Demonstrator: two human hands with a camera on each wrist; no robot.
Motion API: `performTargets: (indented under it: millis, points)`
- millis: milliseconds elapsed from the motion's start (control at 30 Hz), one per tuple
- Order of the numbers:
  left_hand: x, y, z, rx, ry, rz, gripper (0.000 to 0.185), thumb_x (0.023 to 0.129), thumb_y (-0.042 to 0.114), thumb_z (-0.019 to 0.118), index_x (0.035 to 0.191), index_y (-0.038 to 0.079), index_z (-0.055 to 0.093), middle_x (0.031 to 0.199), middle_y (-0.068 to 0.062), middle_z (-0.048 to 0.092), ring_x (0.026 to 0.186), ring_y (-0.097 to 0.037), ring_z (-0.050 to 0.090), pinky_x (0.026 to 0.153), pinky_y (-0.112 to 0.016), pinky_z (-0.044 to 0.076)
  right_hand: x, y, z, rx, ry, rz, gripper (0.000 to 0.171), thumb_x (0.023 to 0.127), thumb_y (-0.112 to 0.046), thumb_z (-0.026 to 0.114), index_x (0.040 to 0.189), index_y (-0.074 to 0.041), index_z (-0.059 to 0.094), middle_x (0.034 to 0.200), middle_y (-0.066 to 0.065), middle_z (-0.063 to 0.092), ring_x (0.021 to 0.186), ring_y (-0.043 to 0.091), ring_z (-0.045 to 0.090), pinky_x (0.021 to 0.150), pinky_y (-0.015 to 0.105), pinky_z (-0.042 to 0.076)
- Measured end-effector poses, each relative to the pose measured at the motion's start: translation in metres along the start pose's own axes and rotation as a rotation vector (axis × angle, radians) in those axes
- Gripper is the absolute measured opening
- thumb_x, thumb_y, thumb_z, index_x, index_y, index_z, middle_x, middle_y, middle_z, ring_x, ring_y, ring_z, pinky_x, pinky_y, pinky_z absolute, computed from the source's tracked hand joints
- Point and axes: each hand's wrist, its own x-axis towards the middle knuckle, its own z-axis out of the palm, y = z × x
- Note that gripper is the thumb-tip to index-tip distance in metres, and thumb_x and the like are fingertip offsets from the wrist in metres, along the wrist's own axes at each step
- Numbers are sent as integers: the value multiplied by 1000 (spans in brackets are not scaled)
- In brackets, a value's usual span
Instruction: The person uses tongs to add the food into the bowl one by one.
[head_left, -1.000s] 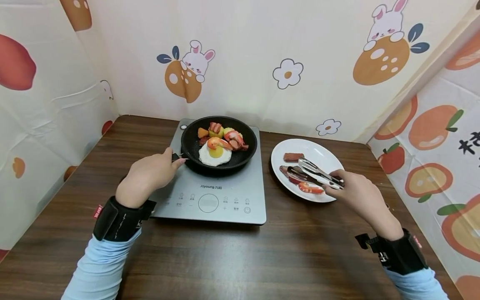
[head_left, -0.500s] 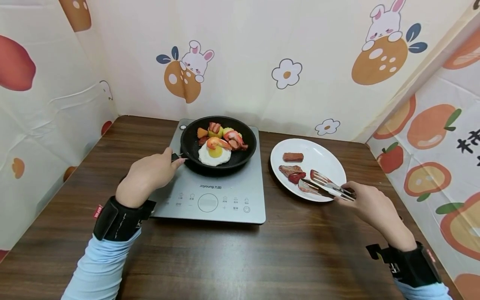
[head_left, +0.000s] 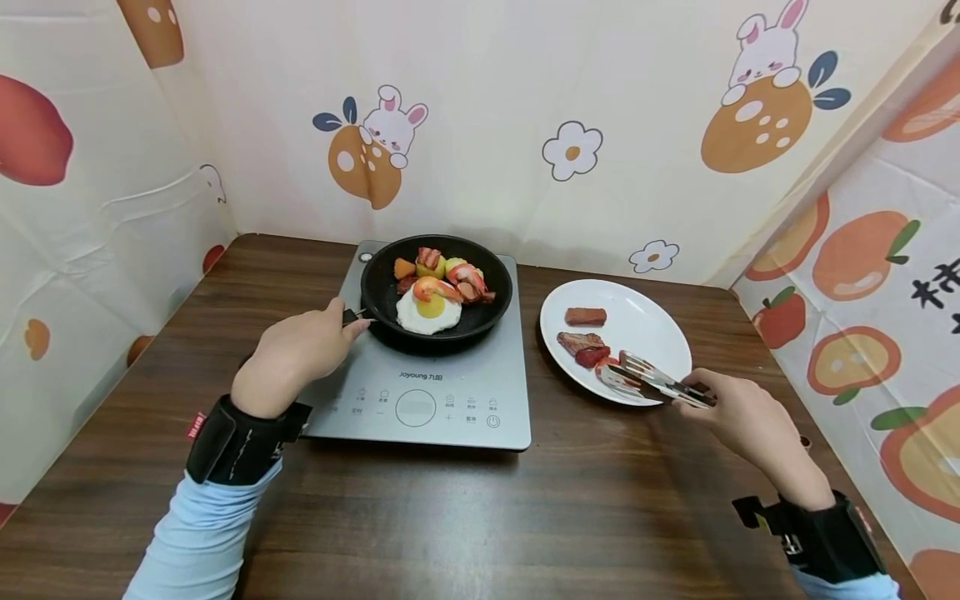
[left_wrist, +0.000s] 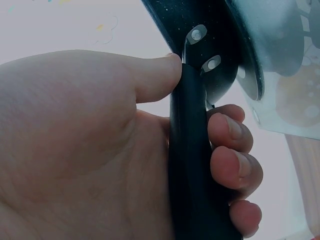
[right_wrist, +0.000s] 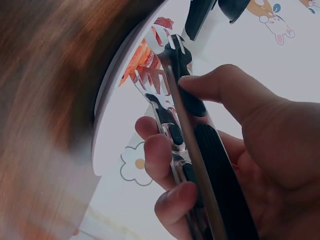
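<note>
My left hand (head_left: 296, 354) grips the black handle (left_wrist: 190, 150) of a frying pan (head_left: 382, 292), thumb along its top and fingers curled round it. The pan sits on a silver induction cooker and holds a fried egg (head_left: 427, 315), a shrimp (head_left: 437, 287), bacon and vegetable pieces. My right hand (head_left: 738, 417) holds metal food tongs (head_left: 663, 385) with black grips. Their fork-like tips lie at the near edge of a white plate (head_left: 648, 321), over a red-and-white shrimp piece (right_wrist: 135, 62) that they partly hide. Whether the tips clamp it I cannot tell.
Also on the plate are a brown rectangular meat piece (head_left: 585, 317), a meat slice (head_left: 579, 342) and a dark red piece (head_left: 592, 357). The induction cooker (head_left: 472, 375) stands left of the plate on a wooden table (head_left: 450, 517). Printed cloth walls (head_left: 487, 83) enclose the table.
My right hand has drawn the tongs back to the right and nearer from the plate's middle. Their tips have since come closer together over the shrimp piece. My left hand stays on the pan handle.
</note>
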Motion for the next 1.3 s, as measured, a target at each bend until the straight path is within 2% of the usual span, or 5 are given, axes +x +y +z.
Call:
performTargets:
  millis: [267,533,700,967,1300]
  points:
    - [-1,-1,0,-3,3,-1,74,111,45,29,158,-10,16,149,-39,43,126,-52,57,87,-59,54,-2,1,0,38,77,48,18,95,-22,69,105,-6,70,73,4,63,62,16,49,51,32,33]
    - [0,-2,0,-8,5,0,74,111,46,30,159,-9,16,149,-39,44,125,-52,57,86,-60,54,-2,1,1,38,58,38,23,93,-27,70,106,-9,70,76,4,64,62,16,48,52,31,31]
    - [-1,-1,0,-7,3,-2,74,111,46,30,158,-10,15,149,-39,43,126,-52,56,86,-60,54,-1,1,4,24,14,16,28,92,-30,73,111,-10,70,92,11,74,70,19,61,53,32,37]
    - [-2,-1,-1,-10,9,6,74,112,45,29,159,-9,15,151,-37,41,129,-52,54,90,-61,52,-5,-4,4,63,30,28,18,96,-28,67,107,-14,71,76,0,61,65,15,48,54,31,33]
    - [-1,0,-1,-8,11,11,73,112,45,29,158,-10,16,150,-38,42,127,-52,55,88,-60,53,-11,-6,1,76,60,31,14,96,-26,67,104,-14,69,76,0,62,65,15,47,56,31,32]
